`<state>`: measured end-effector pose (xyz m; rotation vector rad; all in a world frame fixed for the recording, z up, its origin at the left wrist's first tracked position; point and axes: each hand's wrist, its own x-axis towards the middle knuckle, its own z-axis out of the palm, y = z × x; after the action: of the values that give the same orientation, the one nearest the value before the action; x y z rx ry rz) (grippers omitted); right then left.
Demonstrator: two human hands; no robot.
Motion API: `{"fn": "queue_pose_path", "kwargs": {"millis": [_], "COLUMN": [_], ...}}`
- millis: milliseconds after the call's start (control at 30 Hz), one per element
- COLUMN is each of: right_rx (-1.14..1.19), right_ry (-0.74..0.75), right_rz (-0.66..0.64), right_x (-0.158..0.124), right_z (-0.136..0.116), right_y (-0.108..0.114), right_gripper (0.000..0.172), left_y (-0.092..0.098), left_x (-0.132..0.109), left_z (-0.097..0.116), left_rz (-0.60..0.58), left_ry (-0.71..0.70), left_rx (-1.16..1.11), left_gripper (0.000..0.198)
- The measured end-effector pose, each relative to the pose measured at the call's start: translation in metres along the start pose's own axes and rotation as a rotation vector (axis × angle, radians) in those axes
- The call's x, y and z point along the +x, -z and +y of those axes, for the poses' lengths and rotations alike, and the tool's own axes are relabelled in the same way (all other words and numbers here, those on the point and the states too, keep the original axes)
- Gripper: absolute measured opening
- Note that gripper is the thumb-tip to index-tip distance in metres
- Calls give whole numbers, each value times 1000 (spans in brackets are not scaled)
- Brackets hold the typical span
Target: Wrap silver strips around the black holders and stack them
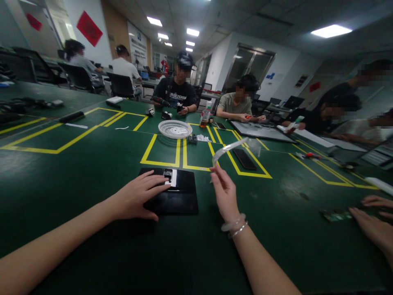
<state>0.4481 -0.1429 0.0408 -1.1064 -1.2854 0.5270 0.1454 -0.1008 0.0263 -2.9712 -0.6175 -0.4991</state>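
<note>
A glossy black flat panel (184, 200) lies on the green table in front of me. Near its far edge are a small dark square part and a white patch (173, 178). My left hand (138, 196) rests over the panel's left side, fingers spread and lying flat, gripping nothing. Right of the panel, my right hand (224, 190) is raised with thumb and fingers pinched on a thin, clear plastic strip (227, 150). The strip bends up and away to the right; its far end looks wider and see-through.
Ahead stand a white plastic basket (175, 129) and a drink bottle (205, 115). A black phone-like slab (244, 159) lies within yellow tape lines. At right, another person's hands (373, 221) touch a green circuit board (337, 215). Several people sit around the table.
</note>
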Motion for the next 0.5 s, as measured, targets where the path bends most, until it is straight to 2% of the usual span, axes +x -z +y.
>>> {"fn": "queue_pose_path", "kwargs": {"millis": [133,200,267,367,500], "right_rx": [-434,-634,-765,-849,-854], "right_ry": [241,313,350,373,392], "right_rz": [-483,-666,-787,-826,-727], "right_x": [-7,-12,-17,-20,-17], "right_z": [-7,-9,-10,-9,-8], "right_y": [-1,-3,-5,-7,-6], "right_gripper": [35,36,32,26,26], "left_y": [6,4,0,-5,-5], "left_x": [-5,-5,-4,-1,2], "left_z": [16,21,21,16,10], "left_rz": [153,169,131,21,-56], "left_ry": [-239,-287,-267,-191,-105], "left_rx": [133,163,147,68,-21], "left_gripper": [42,34,33,28,26]}}
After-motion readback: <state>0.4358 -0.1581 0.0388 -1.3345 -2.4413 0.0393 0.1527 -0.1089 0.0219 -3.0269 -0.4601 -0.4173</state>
